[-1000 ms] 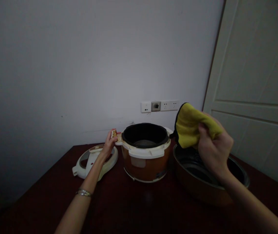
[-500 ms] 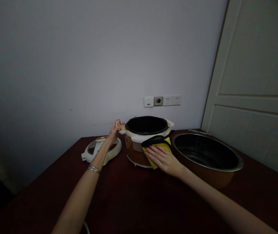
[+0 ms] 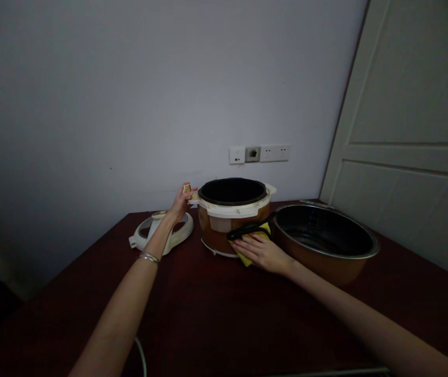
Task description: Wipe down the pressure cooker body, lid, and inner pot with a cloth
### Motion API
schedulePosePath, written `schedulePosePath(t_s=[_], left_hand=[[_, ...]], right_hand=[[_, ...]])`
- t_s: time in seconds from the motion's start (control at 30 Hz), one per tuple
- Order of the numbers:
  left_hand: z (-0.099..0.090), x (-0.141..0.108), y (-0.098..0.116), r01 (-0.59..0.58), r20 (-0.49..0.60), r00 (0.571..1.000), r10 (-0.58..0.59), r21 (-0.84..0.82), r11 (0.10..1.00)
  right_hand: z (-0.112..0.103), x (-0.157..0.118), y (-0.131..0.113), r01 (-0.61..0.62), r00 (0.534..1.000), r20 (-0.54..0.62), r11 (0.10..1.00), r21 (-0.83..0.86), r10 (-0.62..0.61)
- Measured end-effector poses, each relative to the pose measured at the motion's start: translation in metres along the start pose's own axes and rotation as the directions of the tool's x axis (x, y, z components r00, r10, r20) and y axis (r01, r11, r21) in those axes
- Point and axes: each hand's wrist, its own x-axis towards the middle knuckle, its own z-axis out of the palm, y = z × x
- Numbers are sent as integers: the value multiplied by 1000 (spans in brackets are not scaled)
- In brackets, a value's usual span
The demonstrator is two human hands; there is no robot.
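A brown and white electric cooker body [image 3: 224, 240] with a black inside stands on the table against the wall. My left hand [image 3: 181, 201] is closed around the tan and white side handle [image 3: 194, 197] at its left rim. A yellow cloth with black edging [image 3: 265, 229] lies against the front right of the cooker's outer wall. My right hand [image 3: 261, 253] presses it there from the front, below the white rim, its fingers close together over the cloth. A white ring-shaped lid frame [image 3: 185, 230] lies left of the cooker, partly behind my left forearm.
At the right stands a large brown inner pot [image 3: 326, 266] with a dark inside and metal rim, close to the cooker. Wall sockets [image 3: 274, 153] sit above the dark red table [image 3: 208, 314]. A pale cord [image 3: 142, 356] shows near my left forearm. A panelled door [image 3: 412, 204] is at the right.
My right hand has moved the cloth lower on the cooker's side, away from the rim. My left hand keeps its hold on the handle. The view has tilted slightly downward.
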Motion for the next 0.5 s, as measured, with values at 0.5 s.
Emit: schedulePosePath(t_s=[0.5], left_hand=[[3, 0, -1, -17, -29, 999, 17, 7, 1000]], right_hand=[[-19, 14, 0, -110, 994, 0, 994, -18, 110]])
